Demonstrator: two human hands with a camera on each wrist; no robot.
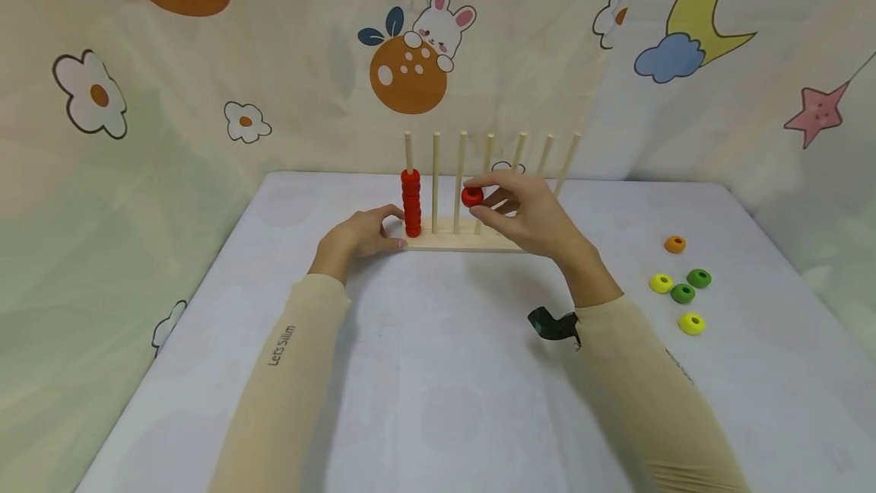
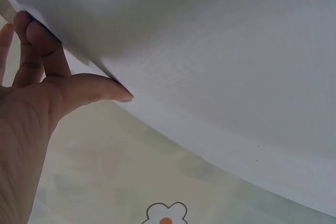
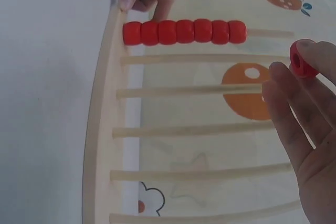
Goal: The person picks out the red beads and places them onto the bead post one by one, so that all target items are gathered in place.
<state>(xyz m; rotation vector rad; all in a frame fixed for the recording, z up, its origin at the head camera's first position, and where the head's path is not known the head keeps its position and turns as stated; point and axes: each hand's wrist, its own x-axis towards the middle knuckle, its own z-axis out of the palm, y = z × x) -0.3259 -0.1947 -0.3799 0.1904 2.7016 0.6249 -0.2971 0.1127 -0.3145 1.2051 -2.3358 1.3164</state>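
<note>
A wooden peg rack (image 1: 472,240) with a row of upright pegs stands toward the back of the table. Its leftmost peg carries a stack of several red beads (image 3: 185,32); the top of that peg is bare. My left hand (image 1: 360,234) holds the rack's left end, thumb at the front corner and fingers behind. Between thumb and index finger, my right hand (image 1: 523,210) pinches a single red bead (image 1: 472,197), its hole visible in the right wrist view. That bead is in front of the middle pegs, apart from the stack. The right hand hides part of the rack's right side.
Loose beads lie on the right of the table: an orange bead (image 1: 674,244), yellow beads (image 1: 692,323) and green beads (image 1: 699,278). A dark strap (image 1: 553,324) hangs at the right sleeve's cuff. Behind the table hangs a printed cloth (image 1: 308,59).
</note>
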